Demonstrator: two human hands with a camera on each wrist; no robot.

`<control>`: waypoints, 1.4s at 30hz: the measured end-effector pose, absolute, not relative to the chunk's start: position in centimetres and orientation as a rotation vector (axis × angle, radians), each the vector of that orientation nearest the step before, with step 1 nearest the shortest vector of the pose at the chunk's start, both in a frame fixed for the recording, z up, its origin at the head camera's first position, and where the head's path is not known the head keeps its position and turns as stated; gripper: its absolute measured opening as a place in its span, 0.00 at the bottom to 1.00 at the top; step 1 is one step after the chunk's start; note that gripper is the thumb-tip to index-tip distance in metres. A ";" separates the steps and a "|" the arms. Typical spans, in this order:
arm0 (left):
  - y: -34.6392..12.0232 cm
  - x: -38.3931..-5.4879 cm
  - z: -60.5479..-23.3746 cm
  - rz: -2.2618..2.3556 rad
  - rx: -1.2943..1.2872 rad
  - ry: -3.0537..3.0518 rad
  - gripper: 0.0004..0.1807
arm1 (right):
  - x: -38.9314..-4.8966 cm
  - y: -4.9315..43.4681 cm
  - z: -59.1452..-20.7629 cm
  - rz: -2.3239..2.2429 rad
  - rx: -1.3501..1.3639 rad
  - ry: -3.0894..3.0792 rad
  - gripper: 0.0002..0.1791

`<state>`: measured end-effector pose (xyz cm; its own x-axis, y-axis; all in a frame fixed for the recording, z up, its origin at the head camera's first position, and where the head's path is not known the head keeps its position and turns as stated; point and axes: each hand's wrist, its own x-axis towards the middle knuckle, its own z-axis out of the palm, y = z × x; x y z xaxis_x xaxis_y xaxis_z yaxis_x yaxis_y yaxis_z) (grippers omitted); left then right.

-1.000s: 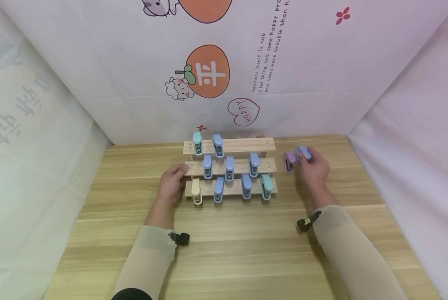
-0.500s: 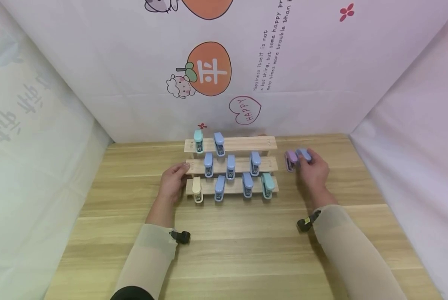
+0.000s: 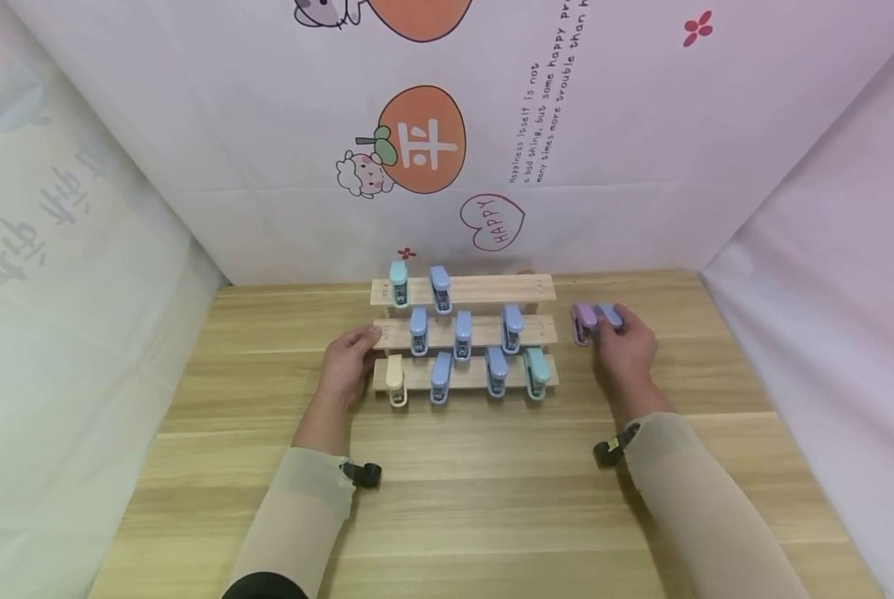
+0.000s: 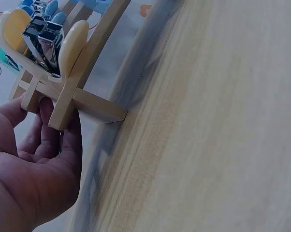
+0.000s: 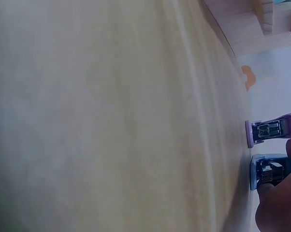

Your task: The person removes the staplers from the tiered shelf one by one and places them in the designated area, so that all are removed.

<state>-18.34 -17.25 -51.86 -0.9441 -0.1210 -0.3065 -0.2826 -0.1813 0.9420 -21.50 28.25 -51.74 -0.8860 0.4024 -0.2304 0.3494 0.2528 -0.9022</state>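
A three-tier wooden rack [image 3: 484, 289] stands near the back of the table, bearing several mini staplers. My left hand [image 3: 345, 363] grips the rack's left end at the middle tier; in the left wrist view its fingers curl under the wooden end pieces, below a cream stapler [image 4: 74, 46]. To the right of the rack, my right hand [image 3: 628, 345] pinches a blue stapler [image 3: 608, 314] between thumb and fingers. A purple stapler [image 3: 583, 320] stands upright close beside it. The right wrist view shows the blue stapler [image 5: 272, 169] upright too, its upper end partly hidden by the fingers.
On the rack's tiers are blue staplers [image 3: 463, 335], a mint stapler [image 3: 399, 283] at the upper left, and a teal stapler [image 3: 537, 373] at the lower right. White printed cloth [image 3: 604, 225] hangs behind the wooden table [image 3: 462, 499] and along both sides.
My right hand has brought the blue stapler slightly lower and nearer to me, beside the purple one. The left hand keeps its grip on the rack. The head view has shifted slightly.
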 end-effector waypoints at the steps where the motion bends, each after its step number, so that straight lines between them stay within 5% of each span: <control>1: -17.2 -18.3 -51.8 2.282 -0.477 1.940 0.29 | -21.5 28.2 -51.8 1.757 -0.746 -2.444 0.37; 42: -17.3 -18.2 -52.0 2.273 -0.443 1.967 0.31 | -21.5 29.6 -50.1 1.614 -0.654 -2.396 0.34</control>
<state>-18.23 -17.30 -52.05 -0.9524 -0.1111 -0.2839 -0.2650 -0.1589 0.9511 -21.45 29.57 -50.10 -0.8872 0.4516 -0.0946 0.2574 0.3141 -0.9138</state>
